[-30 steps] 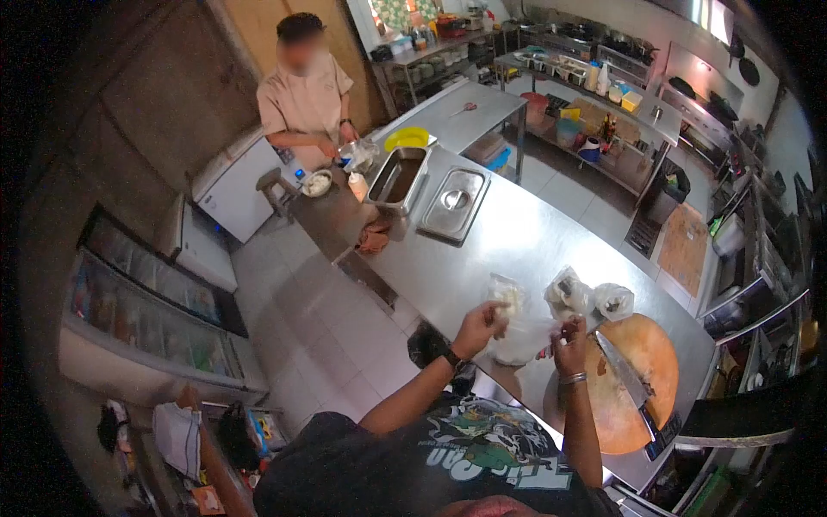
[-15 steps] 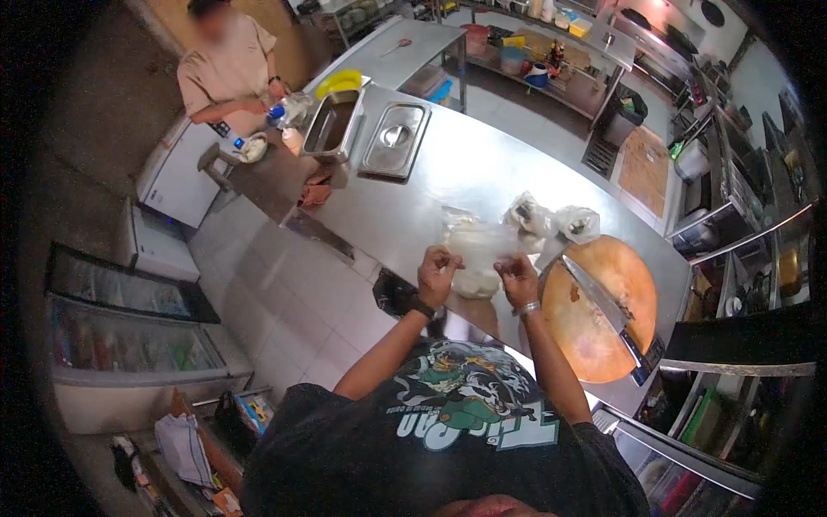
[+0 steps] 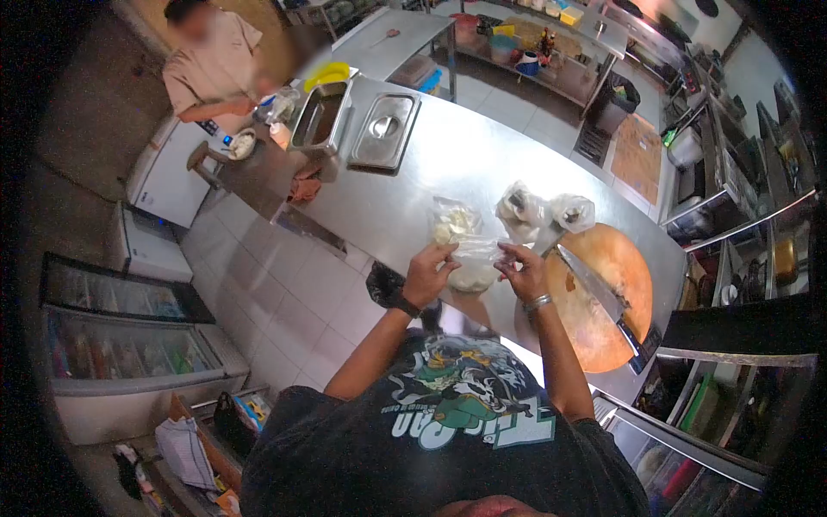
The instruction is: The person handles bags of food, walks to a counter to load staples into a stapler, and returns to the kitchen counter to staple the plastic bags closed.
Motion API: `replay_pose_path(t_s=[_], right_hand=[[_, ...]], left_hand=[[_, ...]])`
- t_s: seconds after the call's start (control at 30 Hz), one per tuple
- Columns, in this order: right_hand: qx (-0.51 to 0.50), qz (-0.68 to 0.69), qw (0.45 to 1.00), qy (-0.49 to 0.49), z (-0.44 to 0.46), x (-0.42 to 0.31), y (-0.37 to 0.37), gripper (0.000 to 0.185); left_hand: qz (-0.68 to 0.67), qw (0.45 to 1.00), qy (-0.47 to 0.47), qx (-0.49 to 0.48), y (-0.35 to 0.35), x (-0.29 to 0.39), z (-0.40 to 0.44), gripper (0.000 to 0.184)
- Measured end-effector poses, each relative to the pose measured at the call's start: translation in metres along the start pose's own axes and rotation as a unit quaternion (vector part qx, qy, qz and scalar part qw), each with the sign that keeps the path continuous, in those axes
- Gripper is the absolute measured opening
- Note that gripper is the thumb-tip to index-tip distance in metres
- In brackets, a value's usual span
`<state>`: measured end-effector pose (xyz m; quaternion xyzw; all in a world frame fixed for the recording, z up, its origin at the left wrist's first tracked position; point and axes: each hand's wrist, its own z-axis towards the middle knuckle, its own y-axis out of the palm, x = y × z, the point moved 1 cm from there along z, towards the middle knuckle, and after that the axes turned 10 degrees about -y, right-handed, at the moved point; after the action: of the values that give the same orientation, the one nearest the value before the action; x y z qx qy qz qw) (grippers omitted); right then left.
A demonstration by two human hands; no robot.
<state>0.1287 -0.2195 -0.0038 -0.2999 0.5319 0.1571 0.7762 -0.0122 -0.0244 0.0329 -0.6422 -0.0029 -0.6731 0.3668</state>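
Your left hand [image 3: 428,274] and right hand [image 3: 525,273] moved closer together, fingertips of both pinching a clear plastic bag [image 3: 476,250], chef's knife [image 3: 594,282] on round chopping board [image 3: 579,338] nearby

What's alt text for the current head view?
A person's left hand and right hand pinch a translucent plastic bag at a metal worktable. A large knife lies on a round chopping board at right; another person stands at upper left.
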Motion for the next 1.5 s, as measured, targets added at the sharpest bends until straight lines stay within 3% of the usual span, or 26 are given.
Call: replay_pose_path(t_s=[0.1, 0.17, 0.23, 0.3, 0.33, 0.37, 0.4, 0.43, 0.5, 0.57, 0.6, 0.63, 0.67, 0.7, 0.73, 0.8, 0.87, 0.97, 1.0, 1.03, 1.1, 1.27, 1.43, 1.5], right_hand=[[-0.009, -0.071, 0.997, -0.032, -0.002, -0.007, -0.005, 0.034], [-0.058, -0.198, 0.978, -0.038, 0.000, -0.017, -0.007, 0.028], [-0.035, -0.177, 0.983, -0.041, 0.000, 0.007, -0.002, 0.023], [-0.012, -0.156, 0.987, -0.043, -0.001, 0.025, -0.002, 0.019], [-0.066, -0.129, 0.989, 0.032, 0.003, 0.026, -0.003, 0.019], [-0.120, -0.100, 0.982, 0.108, 0.005, 0.026, -0.002, 0.019], [-0.121, -0.100, 0.982, 0.108, 0.004, 0.027, 0.000, 0.019], [-0.087, -0.070, 0.987, 0.114, 0.002, 0.027, 0.002, 0.022], [-0.052, -0.039, 0.991, 0.114, 0.000, 0.029, 0.005, 0.026], [-0.026, 0.009, 0.991, 0.127, -0.002, 0.040, 0.010, 0.022], [-0.014, -0.019, 0.997, 0.071, -0.005, 0.068, 0.012, 0.026], [0.000, -0.046, 0.999, 0.012, -0.008, 0.092, 0.017, 0.030], [0.002, -0.032, 0.998, 0.059, -0.005, 0.070, 0.017, 0.032], [0.001, -0.016, 0.994, 0.108, -0.007, 0.048, 0.015, 0.035], [0.013, 0.000, 0.995, 0.095, -0.009, 0.048, 0.018, 0.034], [0.023, 0.021, 0.997, 0.073, -0.002, 0.044, 0.016, 0.034], [-0.006, -0.017, 0.980, 0.199, -0.001, 0.036, 0.013, 0.031], [-0.031, 0.061, 0.981, 0.180, -0.007, 0.064, 0.016, 0.029], [-0.041, 0.073, 0.988, 0.129, -0.008, 0.060, 0.014, 0.028], [-0.042, 0.072, 0.988, 0.130, -0.008, 0.063, 0.014, 0.028], [-0.046, 0.004, 0.998, 0.037, -0.009, 0.064, 0.014, 0.033], [-0.057, -0.076, 0.995, 0.037, -0.007, 0.055, 0.012, 0.034], [-0.061, -0.212, 0.975, 0.019, -0.001, 0.013, 0.011, 0.026], [-0.068, -0.209, 0.973, 0.063, 0.001, 0.019, 0.014, 0.022]], left_hand=[[0.070, 0.997, 0.033, -0.009, 0.000, -0.003, -0.001, 0.023], [0.069, 0.997, 0.025, 0.001, -0.001, 0.001, -0.002, 0.019], [0.068, 0.997, 0.019, 0.010, 0.004, -0.003, -0.001, 0.015], [-0.003, 0.996, -0.088, -0.014, 0.021, -0.035, -0.001, 0.016], [-0.003, 0.996, -0.088, -0.015, 0.027, -0.043, 0.000, 0.016], [-0.043, 0.986, -0.155, -0.041, 0.033, -0.052, 0.001, 0.017], [-0.082, 0.970, -0.220, -0.067, 0.037, -0.058, 0.002, 0.017], [-0.082, 0.970, -0.219, -0.066, 0.041, -0.063, 0.002, 0.017], [-0.289, 0.924, -0.247, -0.030, 0.047, -0.072, 0.004, 0.018], [-0.286, 0.929, -0.231, -0.047, 0.054, -0.098, 0.000, 0.020], [-0.285, 0.932, -0.214, -0.065, 0.052, -0.105, 0.004, 0.023], [-0.203, 0.955, -0.215, -0.036, 0.035, -0.066, 0.001, 0.027], [-0.179, 0.942, -0.269, -0.092, 0.036, -0.076, 0.003, 0.032], [-0.183, 0.962, -0.186, -0.085, 0.040, -0.093, -0.002, 0.034], [-0.196, 0.944, -0.247, -0.097, 0.034, -0.082, -0.005, 0.033], [-0.209, 0.941, -0.213, -0.157, 0.034, -0.096, -0.004, 0.042], [-0.158, 0.958, -0.176, -0.161, 0.021, -0.070, -0.007, 0.046], [-0.088, 0.969, -0.157, -0.171, 0.023, -0.060, -0.013, 0.055], [-0.062, 0.977, -0.154, -0.134, 0.025, -0.058, -0.014, 0.053], [-0.035, 0.983, -0.150, -0.097, 0.027, -0.057, -0.014, 0.051], [-0.010, 0.988, -0.141, -0.068, 0.031, -0.053, -0.016, 0.049], [0.056, 0.991, -0.116, -0.022, 0.035, -0.045, -0.017, 0.042], [0.080, 0.996, 0.007, 0.037, 0.045, -0.067, -0.015, 0.024], [0.057, 0.996, -0.058, 0.022, 0.046, -0.066, -0.016, 0.022]])
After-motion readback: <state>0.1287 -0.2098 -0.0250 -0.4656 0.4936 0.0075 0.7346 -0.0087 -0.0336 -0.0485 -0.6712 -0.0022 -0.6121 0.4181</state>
